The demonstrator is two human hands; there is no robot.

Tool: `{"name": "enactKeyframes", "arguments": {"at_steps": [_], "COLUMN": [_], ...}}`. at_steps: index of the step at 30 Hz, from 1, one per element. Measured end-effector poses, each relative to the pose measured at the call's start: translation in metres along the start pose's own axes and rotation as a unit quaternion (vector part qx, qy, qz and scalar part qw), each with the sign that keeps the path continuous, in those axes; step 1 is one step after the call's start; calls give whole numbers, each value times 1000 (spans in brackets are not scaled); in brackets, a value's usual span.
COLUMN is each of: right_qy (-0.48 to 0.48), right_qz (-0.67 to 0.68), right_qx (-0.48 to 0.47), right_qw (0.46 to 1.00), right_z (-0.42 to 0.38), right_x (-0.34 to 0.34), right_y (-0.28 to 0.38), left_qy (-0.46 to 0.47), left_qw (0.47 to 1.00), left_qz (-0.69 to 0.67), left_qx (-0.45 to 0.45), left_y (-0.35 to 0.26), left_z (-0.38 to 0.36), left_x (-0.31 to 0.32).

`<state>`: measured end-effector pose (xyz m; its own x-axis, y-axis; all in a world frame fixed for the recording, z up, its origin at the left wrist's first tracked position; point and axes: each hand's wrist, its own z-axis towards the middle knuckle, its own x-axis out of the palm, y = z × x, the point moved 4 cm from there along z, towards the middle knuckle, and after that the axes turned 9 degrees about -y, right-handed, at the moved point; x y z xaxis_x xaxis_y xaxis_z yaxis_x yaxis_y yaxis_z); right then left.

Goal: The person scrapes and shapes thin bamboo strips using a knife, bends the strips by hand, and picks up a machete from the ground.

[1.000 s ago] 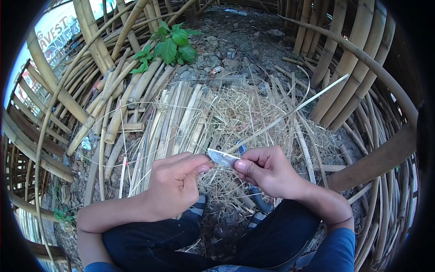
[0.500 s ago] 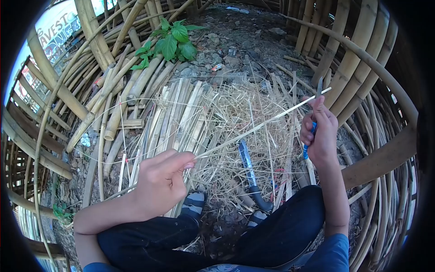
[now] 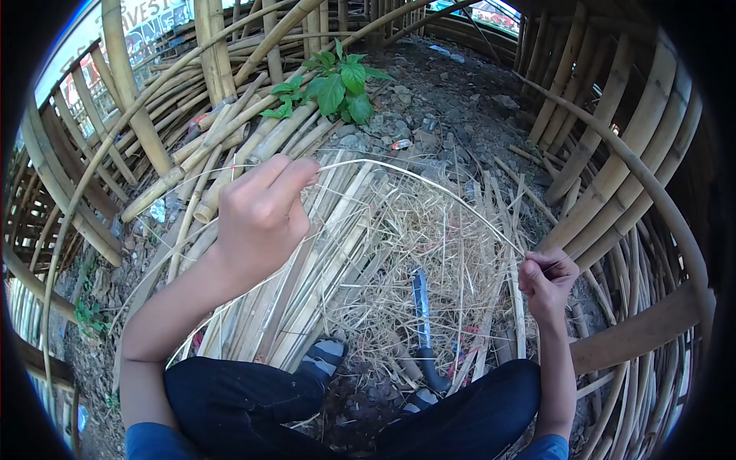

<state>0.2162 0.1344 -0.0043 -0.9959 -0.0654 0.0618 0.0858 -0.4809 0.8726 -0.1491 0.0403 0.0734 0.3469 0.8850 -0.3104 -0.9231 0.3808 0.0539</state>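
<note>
A thin pale bamboo strip spans the space between my hands, bowed upward in the middle. My left hand is closed on it at the left, thumb and fingers pinched together. At the right, the fingers of my right hand are curled around its other end. The small blue-handled knife seen earlier does not show now. Below the strip, a long blade with a dark handle lies on a heap of bamboo shavings. Split bamboo slats lie side by side under my left forearm.
Bamboo fences rise on both sides, with thick poles leaning at the right. A green leafy plant grows at the back, near stony ground. My sandalled foot rests in front of the slats.
My left hand has risen, and my right hand has lowered and now pinches the strip's end. The strip went from straight to bowed. The knife went out of sight; the view shifted.
</note>
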Motion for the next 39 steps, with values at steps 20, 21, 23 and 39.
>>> {"name": "enactKeyframes", "arguments": {"at_steps": [20, 21, 23, 39], "right_qy": [138, 138, 225, 60], "right_qz": [-229, -229, -258, -343], "right_qx": [-57, -58, -204, -288], "right_qw": [962, 962, 917, 892], "right_z": [-14, -14, -21, 4], "right_x": [42, 43, 51, 28], "right_y": [7, 5, 5, 24], "left_qy": [-77, -98, -107, -1], "left_qw": [993, 990, 986, 997], "left_qz": [-44, -79, -128, -11], "left_qx": [77, 62, 4, 78], "left_y": [0, -1, -12, -11], "left_z": [7, 6, 3, 28], "left_x": [-11, -10, -3, -25]}}
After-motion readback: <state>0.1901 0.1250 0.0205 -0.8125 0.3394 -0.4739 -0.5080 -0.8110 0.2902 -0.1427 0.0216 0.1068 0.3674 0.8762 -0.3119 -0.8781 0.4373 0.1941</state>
